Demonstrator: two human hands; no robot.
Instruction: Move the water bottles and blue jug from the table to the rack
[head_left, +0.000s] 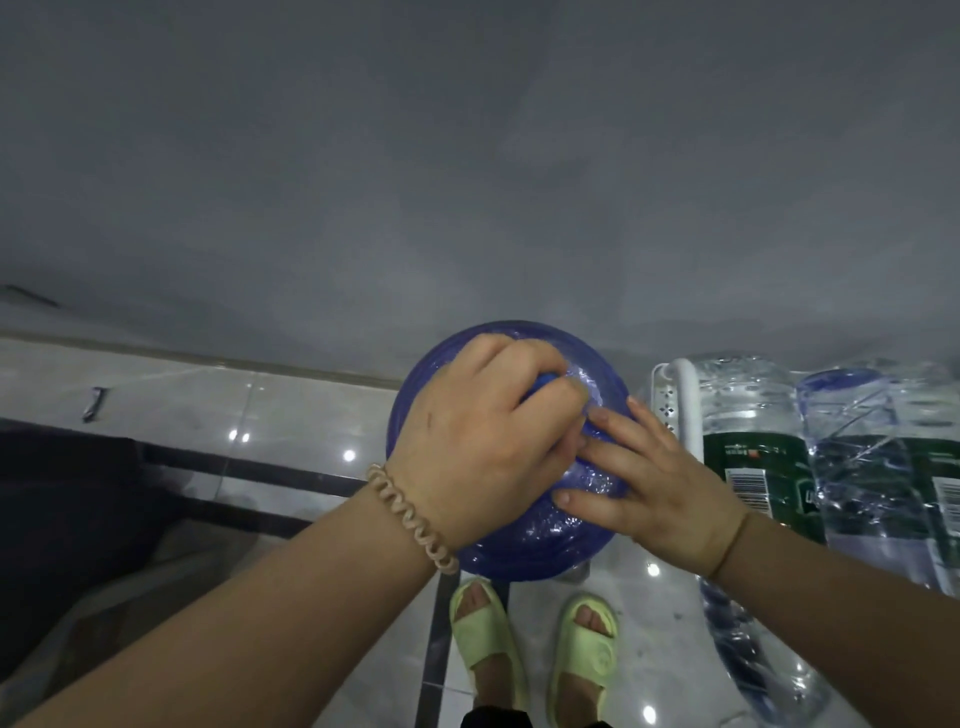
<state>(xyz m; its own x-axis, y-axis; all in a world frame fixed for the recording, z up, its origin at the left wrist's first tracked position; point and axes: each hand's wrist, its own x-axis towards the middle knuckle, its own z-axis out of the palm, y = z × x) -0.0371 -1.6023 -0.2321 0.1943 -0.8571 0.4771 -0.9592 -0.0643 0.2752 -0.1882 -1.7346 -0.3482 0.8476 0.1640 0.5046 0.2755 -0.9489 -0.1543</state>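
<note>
The blue jug (530, 543) was in the middle of the view, seen from above, with its round shoulder towards the camera. The left hand (478, 441) lay on top of it with the fingers curled tightly round the blue neck (545, 382), so this hand gripped the jug. The right hand (654, 483) came from 4 o'clock; its fingers (608, 452) were straight and spread, and they pressed flat on the shoulder of the jug, just beside the left hand and touching it. This hand held nothing closed. I could not tell if the bottom of the jug stood on something, because the jug itself hid it.

At 3 o'clock from the jug there was the white rack (687, 400), and its rounded tube was near the jug. On it lay clear water bottles with green labels: one (748, 400) just behind the tube and a second (862, 447) beside it, further to the right. A third clear bottle (758, 660) was lower, at 5 o'clock, partly hidden by the right forearm.

A beige spiral hair tie (410, 519) sat round the left wrist. At 6 o'clock under the jug, two feet in pale green slippers (485, 634) stood on the glossy tiled floor (291, 395). A grey wall (467, 156) filled the upper half.
</note>
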